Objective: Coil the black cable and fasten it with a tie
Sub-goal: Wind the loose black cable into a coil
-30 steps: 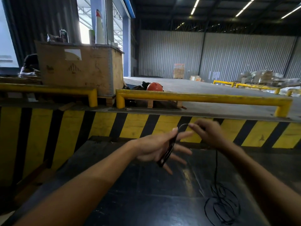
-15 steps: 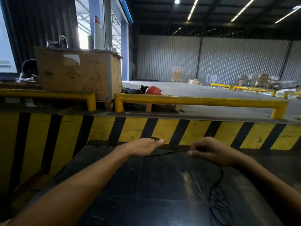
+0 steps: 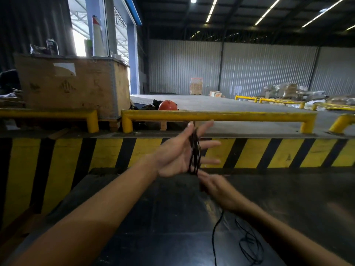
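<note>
Several loops of the thin black cable (image 3: pixel 195 152) are wound around my left hand (image 3: pixel 178 152), which is raised with palm up and fingers spread. Just below it, my right hand (image 3: pixel 217 191) is blurred and pinches the cable strand running off the bottom of the coil. From the right hand the cable hangs down to a loose tangle (image 3: pixel 249 244) on the dark floor at the lower right. No tie is visible.
A yellow-and-black striped kerb (image 3: pixel 269 154) runs across ahead, topped by yellow guard rails (image 3: pixel 217 117). A large wooden crate (image 3: pixel 73 83) stands at the left. An orange hard hat (image 3: pixel 167 105) lies behind the rail. The dark metal floor (image 3: pixel 153 217) lies below my arms.
My left hand rose and turned palm up with the coil around it. My right hand dropped from beside the left hand to under it, bringing the strand around the coil's bottom.
</note>
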Demonstrator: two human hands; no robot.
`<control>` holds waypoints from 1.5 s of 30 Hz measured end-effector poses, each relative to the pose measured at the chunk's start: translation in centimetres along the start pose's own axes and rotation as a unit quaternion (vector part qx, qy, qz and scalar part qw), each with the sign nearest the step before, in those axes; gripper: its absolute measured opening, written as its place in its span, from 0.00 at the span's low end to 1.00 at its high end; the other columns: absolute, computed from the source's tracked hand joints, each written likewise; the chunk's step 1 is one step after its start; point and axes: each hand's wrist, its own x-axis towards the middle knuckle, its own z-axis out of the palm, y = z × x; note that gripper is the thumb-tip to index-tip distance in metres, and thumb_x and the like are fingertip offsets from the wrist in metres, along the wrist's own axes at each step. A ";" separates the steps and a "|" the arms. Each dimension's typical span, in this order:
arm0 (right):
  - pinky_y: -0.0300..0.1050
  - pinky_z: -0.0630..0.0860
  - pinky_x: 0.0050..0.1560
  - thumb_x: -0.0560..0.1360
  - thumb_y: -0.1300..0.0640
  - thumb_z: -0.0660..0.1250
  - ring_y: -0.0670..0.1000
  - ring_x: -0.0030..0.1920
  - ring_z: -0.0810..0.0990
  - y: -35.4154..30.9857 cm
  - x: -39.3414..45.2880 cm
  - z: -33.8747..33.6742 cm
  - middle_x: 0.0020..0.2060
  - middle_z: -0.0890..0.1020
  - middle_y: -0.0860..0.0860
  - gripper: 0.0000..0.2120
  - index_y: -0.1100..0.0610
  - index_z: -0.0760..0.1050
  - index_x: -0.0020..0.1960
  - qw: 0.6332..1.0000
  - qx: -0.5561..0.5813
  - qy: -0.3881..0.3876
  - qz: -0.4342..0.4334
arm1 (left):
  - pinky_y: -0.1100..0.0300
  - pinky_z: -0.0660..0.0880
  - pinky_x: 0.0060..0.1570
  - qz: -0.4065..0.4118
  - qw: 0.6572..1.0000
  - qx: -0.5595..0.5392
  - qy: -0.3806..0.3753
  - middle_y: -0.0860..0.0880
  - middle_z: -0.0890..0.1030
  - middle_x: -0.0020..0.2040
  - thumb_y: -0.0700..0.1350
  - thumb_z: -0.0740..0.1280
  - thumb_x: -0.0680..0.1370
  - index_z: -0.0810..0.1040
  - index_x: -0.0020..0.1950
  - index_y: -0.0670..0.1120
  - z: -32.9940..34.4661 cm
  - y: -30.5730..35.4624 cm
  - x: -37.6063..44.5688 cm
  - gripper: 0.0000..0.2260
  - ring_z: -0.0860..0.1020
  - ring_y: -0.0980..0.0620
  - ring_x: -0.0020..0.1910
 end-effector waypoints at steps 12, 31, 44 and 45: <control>0.32 0.72 0.33 0.77 0.49 0.61 0.38 0.33 0.76 -1.6 0.2 -5.2 0.31 0.76 0.45 0.09 0.43 0.72 0.38 0.965 -0.236 -0.072 -0.087 | 0.50 0.57 0.67 -0.140 0.803 0.566 0.122 0.50 0.64 0.74 0.63 0.42 0.77 0.55 0.72 0.67 -3.8 -1.6 -1.4 0.22 0.61 0.48 0.73; 0.39 0.69 0.32 0.80 0.48 0.55 0.46 0.32 0.75 -1.2 0.1 0.0 0.32 0.75 0.46 0.08 0.47 0.67 0.43 0.976 -0.169 0.007 -0.135 | 0.35 0.62 0.63 0.092 0.968 0.159 0.173 0.48 0.62 0.74 0.63 0.48 0.77 0.63 0.65 0.70 0.1 1.7 1.5 0.17 0.69 0.46 0.66; 0.31 0.71 0.28 0.70 0.50 0.71 0.38 0.31 0.75 -2.5 2.6 -9.3 0.30 0.76 0.44 0.06 0.52 0.78 0.41 0.951 -0.238 0.162 -0.117 | 0.57 0.76 0.48 -0.266 0.902 0.340 -0.001 0.50 0.75 0.61 0.67 0.49 0.75 0.69 0.66 0.61 0.1 -1.6 -0.7 0.23 0.78 0.49 0.55; 0.29 0.70 0.28 0.71 0.50 0.70 0.37 0.31 0.74 -2.5 2.7 -9.0 0.30 0.75 0.44 0.06 0.52 0.78 0.41 0.954 -0.206 0.183 -0.121 | 0.53 0.77 0.50 -0.246 0.933 0.261 -0.025 0.50 0.72 0.65 0.65 0.49 0.76 0.65 0.69 0.64 0.3 -1.2 -0.8 0.22 0.77 0.47 0.60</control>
